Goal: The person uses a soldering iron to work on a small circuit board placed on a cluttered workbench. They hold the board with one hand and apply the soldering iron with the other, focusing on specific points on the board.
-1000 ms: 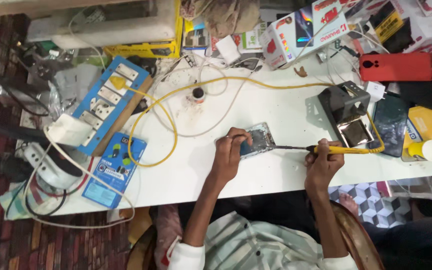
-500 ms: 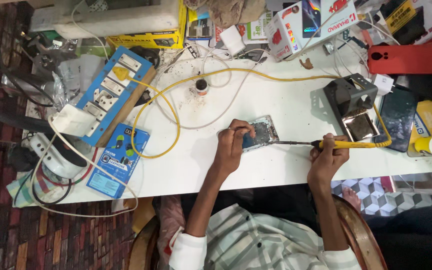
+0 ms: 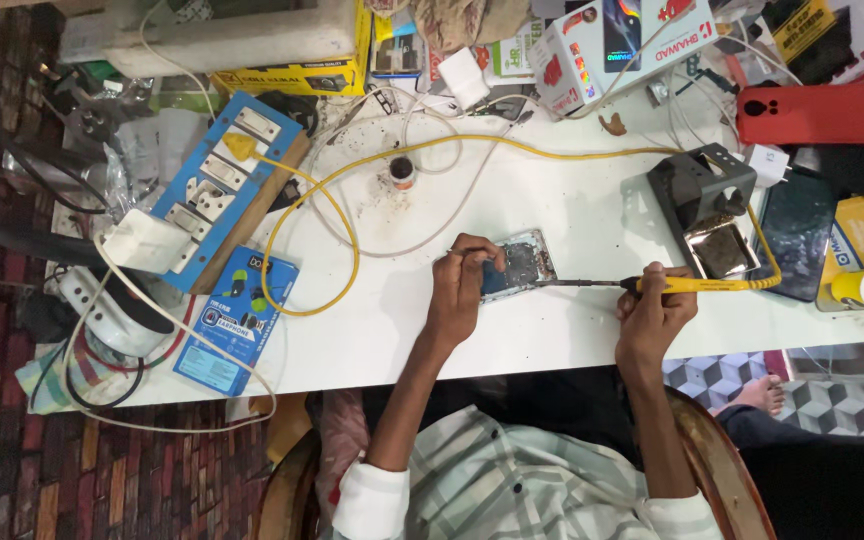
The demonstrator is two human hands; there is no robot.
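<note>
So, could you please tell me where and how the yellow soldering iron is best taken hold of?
Probably by the yellow handle, from the near side, where the right hand already holds it. The soldering iron lies nearly level across the table, its thin metal tip pointing left at the opened phone under the left hand; keep off the tip.

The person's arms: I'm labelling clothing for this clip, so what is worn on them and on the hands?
Both hands, left hand and right hand, are bare, with no gloves. The forearms are uncovered; pale checked shirt sleeves are rolled up to about the elbows.
</note>
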